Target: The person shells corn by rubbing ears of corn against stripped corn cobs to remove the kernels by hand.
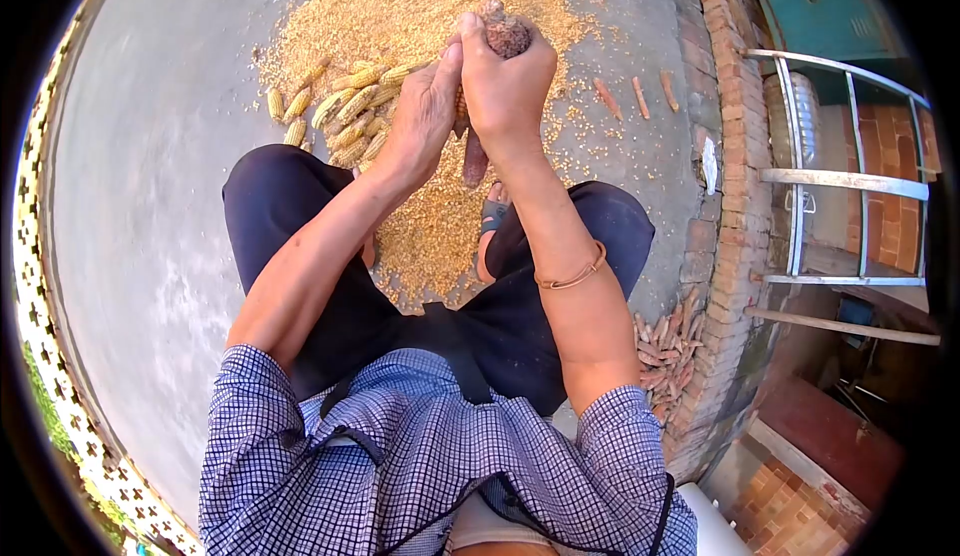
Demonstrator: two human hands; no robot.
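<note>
My right hand [508, 86] is closed around a dark, bare corncob [508, 38], whose rough end sticks out above the fist. Another dark cob [475, 161] hangs below the hands; I cannot tell whether it is the same piece. Pressed against the right hand, my left hand [425, 111] is closed on an ear of corn [461, 108], mostly hidden between the hands. Just beyond the left hand lies a heap of yellow corn ears [352, 106]. Loose kernels [345, 21] spread over the ground behind it, and more kernels [430, 246] lie between my feet.
Several stripped cobs [641, 98] lie on the concrete floor [160, 156] to the right. A pile of bare cobs [668, 351] rests against the low brick wall [735, 226]. Beyond that wall stands a metal railing [850, 181]. A patterned lattice wall [45, 296] borders the left.
</note>
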